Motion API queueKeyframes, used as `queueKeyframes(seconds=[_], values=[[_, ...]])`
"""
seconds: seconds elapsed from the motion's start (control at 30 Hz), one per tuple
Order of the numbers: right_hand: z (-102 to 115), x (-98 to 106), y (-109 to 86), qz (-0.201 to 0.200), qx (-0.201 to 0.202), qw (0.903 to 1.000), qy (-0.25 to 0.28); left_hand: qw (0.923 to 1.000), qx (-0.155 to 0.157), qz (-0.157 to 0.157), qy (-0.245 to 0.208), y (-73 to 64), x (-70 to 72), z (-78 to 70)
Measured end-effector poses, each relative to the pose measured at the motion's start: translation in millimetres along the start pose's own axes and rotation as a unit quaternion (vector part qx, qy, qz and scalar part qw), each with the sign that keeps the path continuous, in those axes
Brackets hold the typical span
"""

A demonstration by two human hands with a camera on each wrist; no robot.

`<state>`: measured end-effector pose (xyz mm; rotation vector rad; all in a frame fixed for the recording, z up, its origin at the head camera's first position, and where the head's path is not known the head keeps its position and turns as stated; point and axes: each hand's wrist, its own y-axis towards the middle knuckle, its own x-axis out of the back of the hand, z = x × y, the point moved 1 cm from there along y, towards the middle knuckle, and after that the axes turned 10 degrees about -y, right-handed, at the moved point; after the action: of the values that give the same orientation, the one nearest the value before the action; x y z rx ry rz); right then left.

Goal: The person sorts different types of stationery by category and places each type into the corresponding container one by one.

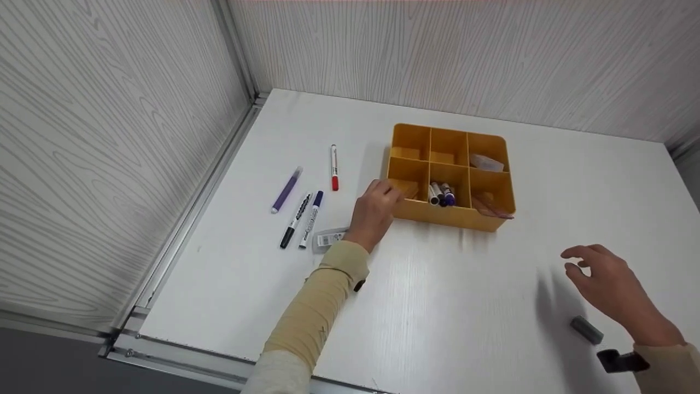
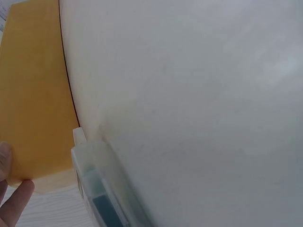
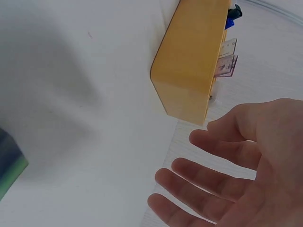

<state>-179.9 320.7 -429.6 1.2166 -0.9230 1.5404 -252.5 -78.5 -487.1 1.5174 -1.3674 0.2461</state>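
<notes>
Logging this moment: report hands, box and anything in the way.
Left hand at near left corner of yellow box. Right hand raised, holding nothing. Box upright, markers in near middle compartment. Possible snag: clear case by left hand.

1. The compartment organizer [image 1: 448, 216] stands on the table [image 1: 437, 306], before the back panel [image 1: 465, 54].
2. Bundled markers [image 1: 442, 196] sit in its front-middle compartment.
3. Four loose markers [image 1: 311, 220] lie left of it.
4. A plastic case [image 1: 330, 239] lies right of them.
5. The left hand [image 1: 373, 210] is at the organizer's front-left corner.
6. A block [image 1: 587, 330] lies before the right hand [image 1: 604, 276].
</notes>
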Motion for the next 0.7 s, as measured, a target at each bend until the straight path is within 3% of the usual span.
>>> queueKeyframes(seconds=[0.2,0.53,0.7], values=[[-16.9,-10.1,-10.9,0.114,-0.027,0.9931,-0.011,0.9999,-0.008,-0.007,-0.006,-0.7,-1.3,0.7],[-27.5,-25.7,-19.9,0.183,-0.063,0.9806,-0.029,0.9999,0.002,0.004,-0.010,-2.1,-0.1,-1.6],[-29.7,-30.6,-24.3,0.217,-0.062,0.9734,-0.036,0.9999,0.009,0.006,-0.002,-2.6,0.2,-1.0]])
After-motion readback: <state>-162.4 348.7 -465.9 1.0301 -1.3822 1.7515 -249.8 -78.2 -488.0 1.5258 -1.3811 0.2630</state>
